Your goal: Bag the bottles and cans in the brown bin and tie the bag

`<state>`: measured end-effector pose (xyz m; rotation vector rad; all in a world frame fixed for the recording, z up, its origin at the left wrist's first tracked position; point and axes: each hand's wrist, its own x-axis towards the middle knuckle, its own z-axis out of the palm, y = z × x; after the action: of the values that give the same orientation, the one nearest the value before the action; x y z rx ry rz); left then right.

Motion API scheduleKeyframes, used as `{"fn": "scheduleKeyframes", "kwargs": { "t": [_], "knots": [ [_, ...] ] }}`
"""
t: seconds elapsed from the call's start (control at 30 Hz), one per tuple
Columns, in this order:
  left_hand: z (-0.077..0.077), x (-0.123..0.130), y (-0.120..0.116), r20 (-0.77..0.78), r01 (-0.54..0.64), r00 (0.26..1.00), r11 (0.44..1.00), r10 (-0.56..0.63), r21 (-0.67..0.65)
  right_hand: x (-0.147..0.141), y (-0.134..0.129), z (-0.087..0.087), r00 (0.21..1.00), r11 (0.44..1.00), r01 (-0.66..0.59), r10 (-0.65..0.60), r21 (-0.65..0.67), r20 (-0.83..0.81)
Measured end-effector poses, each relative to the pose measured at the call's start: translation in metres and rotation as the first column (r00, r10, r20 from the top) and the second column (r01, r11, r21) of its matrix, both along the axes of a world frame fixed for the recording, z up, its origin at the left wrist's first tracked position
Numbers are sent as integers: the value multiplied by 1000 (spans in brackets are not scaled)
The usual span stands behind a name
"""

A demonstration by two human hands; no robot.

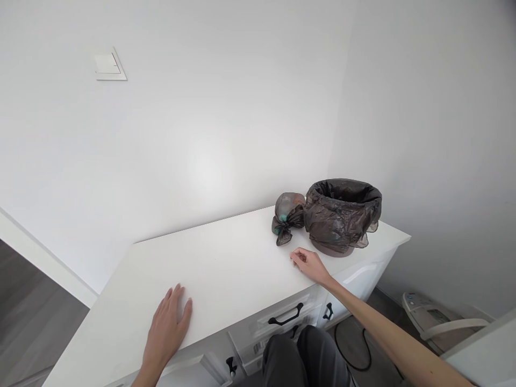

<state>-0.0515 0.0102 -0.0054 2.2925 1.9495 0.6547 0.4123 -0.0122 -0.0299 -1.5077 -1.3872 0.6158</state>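
Note:
My left hand (167, 325) lies flat on the white cabinet top (226, 269) near its left front, fingers stretched out and holding nothing. At the front edge, right of the middle, my right hand (309, 264) rests with its fingers curled in; whether anything is inside them is hidden. Just behind it sits a small knotted dark bag (288, 215), see-through enough to show green and orange bits. Touching or nearly touching that bag on its right stands a bin lined with a black plastic bag (341, 220), its mouth open upward.
Drawers and doors with black handles (286, 316) face me below the top. A light switch (109, 65) is on the wall. At the lower right, a pale appliance (439, 320) and a black cable (355, 363) lie on the floor.

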Motion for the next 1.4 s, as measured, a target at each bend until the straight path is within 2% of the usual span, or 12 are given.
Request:
{"fn": "scheduleKeyframes", "kwargs": {
  "t": [0.23, 0.43, 0.8, 1.13, 1.27, 1.4],
  "knots": [
    [-3, 0, -1, 20, -13, 1000, 1000, 13, 10, -1, 0, 2, 997, 999, 32, -31, -4, 69],
    [-6, -2, 1, 8, -35, 999, 999, 35, -17, 1, 4, -5, 996, 999, 34, -34, -4, 77],
    [-8, -2, 2, 8, -56, 998, 998, 56, 19, 2, 6, -7, 996, 999, 37, -38, 6, 82],
    [-2, -1, -2, 16, -42, 999, 999, 42, 0, -1, 4, -3, 996, 999, 44, -45, 6, 75],
    [-3, -1, -1, 16, -42, 999, 999, 42, 0, 1, 6, -6, 995, 999, 43, -44, 13, 90],
    [1, 1, -2, 12, -54, 998, 997, 55, -55, 3, 8, -11, 994, 999, 45, -46, 12, 96]
  ]
}}
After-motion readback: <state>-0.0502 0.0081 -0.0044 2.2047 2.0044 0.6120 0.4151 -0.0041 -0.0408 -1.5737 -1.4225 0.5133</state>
